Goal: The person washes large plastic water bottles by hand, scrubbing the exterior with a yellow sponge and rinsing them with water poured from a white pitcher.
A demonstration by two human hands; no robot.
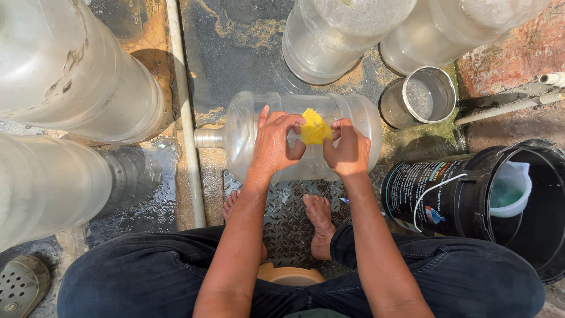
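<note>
Left hand (275, 143): fingers curled, tips pinching the near edge of the yellow sponge (315, 128); palm resting on the side of the clear water jug (306, 136)
Right hand (349, 148): fingers bent in, closed on the sponge's other edge; knuckles up, wrist over the jug's near flank
Grip: both hands have the sponge between them, pressed to the jug wall; how hard they squeeze cannot be told
Jug: lying on its side directly under the grip, neck (209, 138) pointing out past the left hand; it sits on a wet metal tread plate (288, 218), just beyond the bare feet
Beyond the grip: two upright clear jugs (335, 35); a steel cup (419, 97) out past the right hand
Right of the grip: black bucket (471, 197) with a white jug of greenish liquid (511, 188) inside
Left of the grip: two large jugs (65, 123), a white pipe (185, 118), a sandal (22, 285)
Progress, judged: sponge is on the middle of the jug's outside; no suds show, so scrubbing looks barely begun; neck, base and far side appear untouched; rinsing is left
</note>
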